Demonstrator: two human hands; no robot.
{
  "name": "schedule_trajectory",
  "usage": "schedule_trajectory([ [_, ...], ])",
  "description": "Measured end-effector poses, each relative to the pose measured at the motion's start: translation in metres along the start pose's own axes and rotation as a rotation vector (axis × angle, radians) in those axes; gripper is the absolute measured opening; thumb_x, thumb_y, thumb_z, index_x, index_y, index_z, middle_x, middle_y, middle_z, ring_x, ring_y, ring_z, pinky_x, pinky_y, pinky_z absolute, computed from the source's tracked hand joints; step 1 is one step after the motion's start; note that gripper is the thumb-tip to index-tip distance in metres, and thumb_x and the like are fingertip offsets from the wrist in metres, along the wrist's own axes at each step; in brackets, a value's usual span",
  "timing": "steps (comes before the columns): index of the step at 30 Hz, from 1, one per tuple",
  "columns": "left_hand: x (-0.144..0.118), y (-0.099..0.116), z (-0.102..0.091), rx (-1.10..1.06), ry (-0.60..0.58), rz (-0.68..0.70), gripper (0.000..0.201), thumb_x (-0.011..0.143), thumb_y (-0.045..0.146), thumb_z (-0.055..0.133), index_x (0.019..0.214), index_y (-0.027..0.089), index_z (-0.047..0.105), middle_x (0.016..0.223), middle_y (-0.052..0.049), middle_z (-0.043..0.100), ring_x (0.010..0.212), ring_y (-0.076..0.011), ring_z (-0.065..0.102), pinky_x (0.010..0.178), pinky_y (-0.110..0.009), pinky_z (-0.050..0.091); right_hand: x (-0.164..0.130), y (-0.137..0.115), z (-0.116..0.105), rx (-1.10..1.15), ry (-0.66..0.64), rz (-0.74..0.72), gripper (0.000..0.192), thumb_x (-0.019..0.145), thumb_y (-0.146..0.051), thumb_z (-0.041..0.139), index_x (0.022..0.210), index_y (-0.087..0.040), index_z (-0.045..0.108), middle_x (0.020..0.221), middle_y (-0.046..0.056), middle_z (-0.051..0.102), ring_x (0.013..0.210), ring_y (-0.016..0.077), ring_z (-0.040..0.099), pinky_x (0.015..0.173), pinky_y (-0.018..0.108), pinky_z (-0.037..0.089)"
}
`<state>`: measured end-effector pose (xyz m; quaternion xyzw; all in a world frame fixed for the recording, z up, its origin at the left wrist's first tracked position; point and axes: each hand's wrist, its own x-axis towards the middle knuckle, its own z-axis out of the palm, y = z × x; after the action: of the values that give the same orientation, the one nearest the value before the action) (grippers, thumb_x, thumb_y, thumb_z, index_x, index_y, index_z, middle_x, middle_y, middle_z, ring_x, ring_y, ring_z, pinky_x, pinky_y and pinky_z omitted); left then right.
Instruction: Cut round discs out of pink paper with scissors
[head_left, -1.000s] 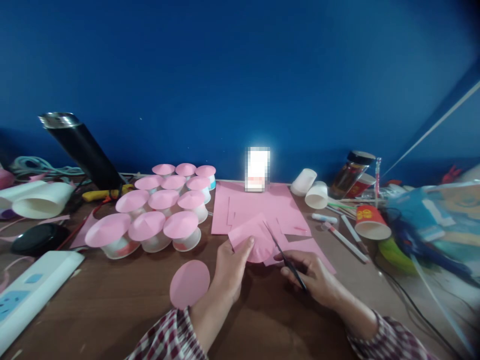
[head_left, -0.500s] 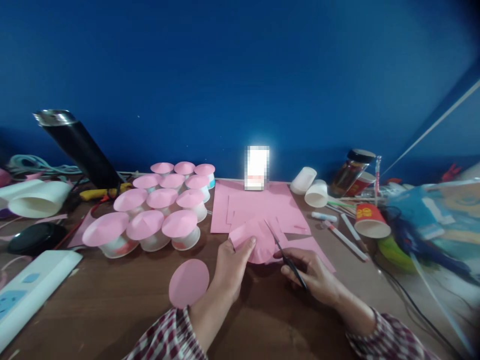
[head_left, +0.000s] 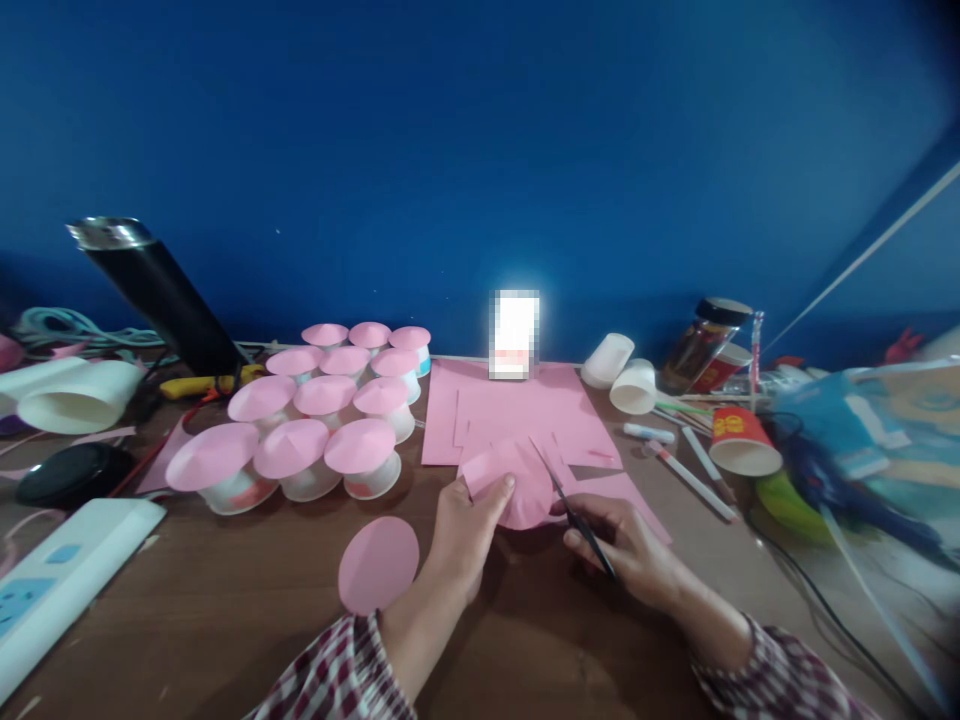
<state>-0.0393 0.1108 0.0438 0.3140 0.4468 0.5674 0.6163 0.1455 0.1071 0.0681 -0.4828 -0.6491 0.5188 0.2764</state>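
Observation:
My left hand is closed on a piece of pink paper, thumb on top and fingers beneath. In my right hand is a pair of dark scissors, its blades pointing up and left against the right side of that paper. How wide the blades stand apart cannot be told. A flat pink paper disc lies on the table left of my left forearm. Behind the hands are larger pink sheets, partly overlapping, and a pink offcut lies beside the right hand.
Paper cups with pink cone tops stand in rows at left. A black flask leans behind a white power strip. At right are white paper cups, markers, a red cup, a jar and a glue gun.
The held paper has shifted very slightly right and down with my left hand. The scissors and right hand have moved only a hair. Everything else stays where it was.

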Motion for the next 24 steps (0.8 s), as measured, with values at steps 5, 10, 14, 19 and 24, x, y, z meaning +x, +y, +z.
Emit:
schedule_trajectory([
  [5, 0.0, -0.001, -0.001, 0.028, -0.003, -0.008, 0.037, 0.074, 0.038, 0.067, 0.098, 0.01, 0.068, 0.094, -0.014, 0.071, 0.086, -0.0257, 0.066, 0.077, -0.035, 0.05, -0.001, 0.0, 0.0, -0.008, -0.008, 0.008, 0.039, 0.078, -0.044, 0.064, 0.1, -0.011, 0.063, 0.059, -0.003, 0.047, 0.05, 0.0094, 0.043, 0.046, 0.019, 0.037],
  [10, 0.001, -0.004, -0.002, 0.039, 0.0, 0.007, 0.037, 0.074, 0.04, 0.066, 0.097, 0.011, 0.068, 0.092, -0.013, 0.071, 0.084, -0.0253, 0.066, 0.074, -0.035, 0.05, -0.001, 0.002, 0.0, -0.005, -0.004, 0.0, 0.037, 0.079, -0.042, 0.064, 0.099, -0.011, 0.063, 0.06, -0.003, 0.047, 0.051, 0.0095, 0.042, 0.047, 0.019, 0.039],
  [14, 0.0, -0.004, -0.003, 0.053, -0.007, 0.012, 0.038, 0.074, 0.04, 0.066, 0.097, 0.01, 0.068, 0.09, -0.013, 0.071, 0.084, -0.025, 0.065, 0.075, -0.034, 0.05, 0.0, 0.004, 0.0, -0.007, -0.005, -0.009, 0.036, 0.08, -0.04, 0.063, 0.101, -0.011, 0.063, 0.06, -0.003, 0.047, 0.051, 0.0087, 0.041, 0.046, 0.018, 0.038],
  [19, 0.0, -0.004, -0.003, 0.062, -0.013, 0.012, 0.039, 0.074, 0.04, 0.066, 0.098, 0.009, 0.067, 0.091, -0.014, 0.071, 0.084, -0.025, 0.065, 0.073, -0.034, 0.05, -0.001, 0.009, -0.001, -0.002, -0.012, -0.014, 0.034, 0.081, -0.037, 0.063, 0.103, -0.011, 0.063, 0.061, -0.003, 0.048, 0.051, 0.0085, 0.04, 0.046, 0.018, 0.039],
  [24, 0.001, -0.003, -0.003, 0.046, -0.007, 0.013, 0.038, 0.074, 0.039, 0.067, 0.098, 0.01, 0.068, 0.088, -0.013, 0.071, 0.084, -0.0247, 0.065, 0.073, -0.034, 0.05, -0.001, 0.012, -0.001, 0.007, -0.011, -0.002, 0.035, 0.082, -0.037, 0.062, 0.104, -0.011, 0.063, 0.061, -0.003, 0.048, 0.051, 0.0083, 0.04, 0.046, 0.018, 0.039],
])
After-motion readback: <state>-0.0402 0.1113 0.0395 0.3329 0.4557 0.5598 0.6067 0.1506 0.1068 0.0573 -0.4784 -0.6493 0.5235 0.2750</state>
